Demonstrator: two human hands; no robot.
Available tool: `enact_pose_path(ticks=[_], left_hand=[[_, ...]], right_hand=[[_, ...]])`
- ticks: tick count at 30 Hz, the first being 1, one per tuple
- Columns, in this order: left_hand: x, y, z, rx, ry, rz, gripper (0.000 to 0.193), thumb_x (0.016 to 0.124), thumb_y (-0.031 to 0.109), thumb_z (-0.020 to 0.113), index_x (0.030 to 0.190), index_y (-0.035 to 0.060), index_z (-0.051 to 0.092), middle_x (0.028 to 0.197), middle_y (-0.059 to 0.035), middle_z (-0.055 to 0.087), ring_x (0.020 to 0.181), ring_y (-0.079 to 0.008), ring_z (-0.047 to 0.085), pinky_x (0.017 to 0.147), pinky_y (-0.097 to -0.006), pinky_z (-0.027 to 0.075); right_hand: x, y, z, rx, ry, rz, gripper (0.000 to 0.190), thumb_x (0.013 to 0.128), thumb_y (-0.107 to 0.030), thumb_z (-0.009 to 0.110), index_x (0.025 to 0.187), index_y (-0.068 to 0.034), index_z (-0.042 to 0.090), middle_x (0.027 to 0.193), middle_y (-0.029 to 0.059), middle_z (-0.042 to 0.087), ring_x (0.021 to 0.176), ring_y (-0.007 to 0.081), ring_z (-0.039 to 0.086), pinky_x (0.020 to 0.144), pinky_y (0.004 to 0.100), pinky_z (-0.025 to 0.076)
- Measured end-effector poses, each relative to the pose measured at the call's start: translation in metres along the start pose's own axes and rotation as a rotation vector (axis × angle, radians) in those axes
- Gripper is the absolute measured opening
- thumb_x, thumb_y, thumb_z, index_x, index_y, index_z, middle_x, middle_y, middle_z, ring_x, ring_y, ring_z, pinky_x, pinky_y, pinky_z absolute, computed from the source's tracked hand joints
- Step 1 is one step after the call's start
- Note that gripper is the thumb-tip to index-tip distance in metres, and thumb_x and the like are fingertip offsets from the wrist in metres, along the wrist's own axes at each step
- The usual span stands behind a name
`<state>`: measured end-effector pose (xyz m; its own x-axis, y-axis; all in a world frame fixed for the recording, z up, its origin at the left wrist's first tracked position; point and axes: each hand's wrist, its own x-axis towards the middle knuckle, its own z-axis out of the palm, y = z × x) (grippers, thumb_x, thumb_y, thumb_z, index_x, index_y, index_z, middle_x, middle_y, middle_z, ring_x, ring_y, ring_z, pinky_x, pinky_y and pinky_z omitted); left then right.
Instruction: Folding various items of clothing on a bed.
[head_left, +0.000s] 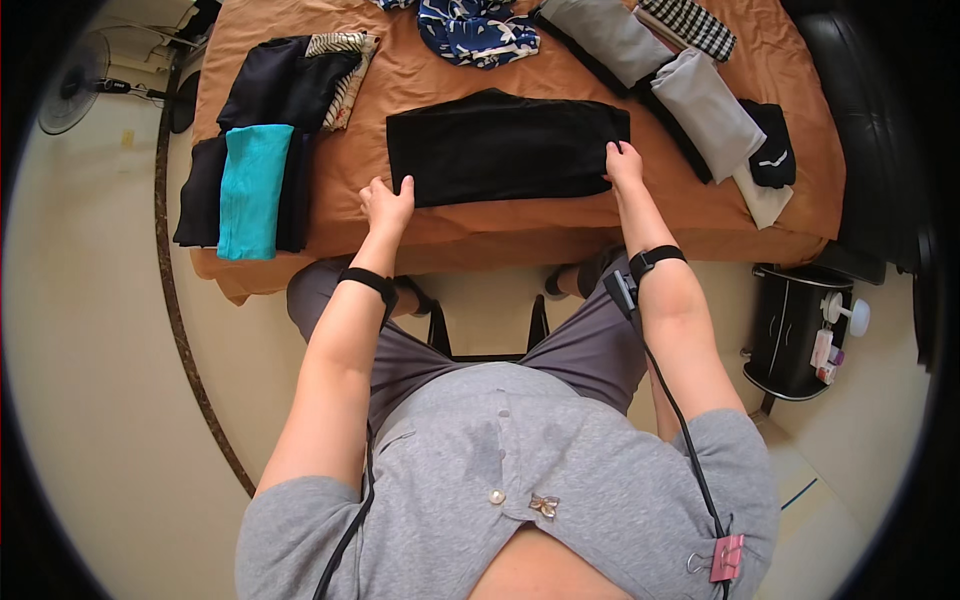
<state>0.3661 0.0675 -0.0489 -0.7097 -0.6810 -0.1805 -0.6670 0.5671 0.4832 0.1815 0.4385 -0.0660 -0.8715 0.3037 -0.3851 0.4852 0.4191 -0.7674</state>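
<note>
A black folded garment (502, 150), perhaps trousers, lies flat across the orange sheet of the bed (345, 187) in front of me. My left hand (388, 202) grips its near left corner, thumb on top. At the right end, my right hand (623, 162) pinches the edge between thumb and fingers. The fingertips of both hands are partly hidden by the cloth. Left of the garment, a folded turquoise cloth (255, 191) rests on dark folded clothes (196, 195).
Further back on the left are dark and patterned clothes (289, 82). A blue-and-white patterned garment (476, 34) lies at the far middle. Grey folded clothes (705, 112) sit to the right, near a black cabinet (787, 330). A fan (75, 82) stands at far left.
</note>
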Motion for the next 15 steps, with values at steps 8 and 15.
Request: enact_pose_path(ticks=[8,15], left_hand=[[0.003,0.018,0.019,-0.080,-0.096,-0.147,0.055,0.082,0.040,0.066,0.114,-0.0031,0.054,0.103,-0.0223,0.063,0.100,-0.0373,0.060,0.088,-0.0429,0.047],[0.005,0.002,0.028,-0.096,-0.101,-0.093,0.035,0.082,0.028,0.064,0.101,-0.0003,0.060,0.097,-0.0203,0.065,0.095,-0.0361,0.061,0.085,-0.0421,0.048]], right_hand=[[-0.005,-0.015,-0.025,0.068,0.037,0.014,0.040,0.089,-0.034,0.059,0.115,-0.003,0.061,0.111,0.0193,0.063,0.108,0.0320,0.059,0.096,0.0424,0.045],[0.026,0.019,-0.043,-0.584,0.150,0.058,0.090,0.065,-0.055,0.079,0.127,0.004,0.048,0.130,0.0271,0.047,0.122,0.0360,0.048,0.104,0.0413,0.038]])
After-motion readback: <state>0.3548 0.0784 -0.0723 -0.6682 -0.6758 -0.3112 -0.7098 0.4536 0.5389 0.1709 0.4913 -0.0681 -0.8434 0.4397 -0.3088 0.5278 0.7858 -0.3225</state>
